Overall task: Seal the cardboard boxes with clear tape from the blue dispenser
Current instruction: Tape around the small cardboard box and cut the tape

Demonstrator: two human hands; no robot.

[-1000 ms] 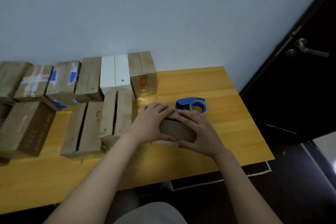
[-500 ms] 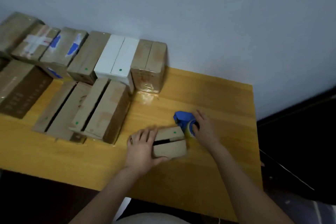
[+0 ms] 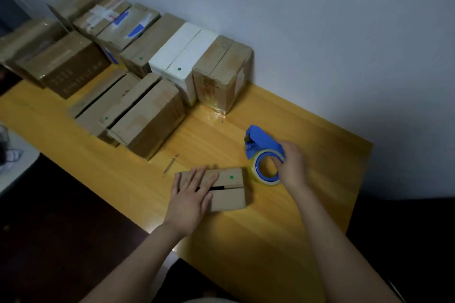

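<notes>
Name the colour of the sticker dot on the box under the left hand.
Green dot; head view.

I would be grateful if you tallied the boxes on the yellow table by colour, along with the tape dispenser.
Brown cardboard boxes: 10
White cardboard box: 1
Blue plastic tape dispenser: 1
Total: 12

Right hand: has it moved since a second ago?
Yes. The right hand has left the small cardboard box and gone right, to the blue tape dispenser, which it now grips.
</notes>
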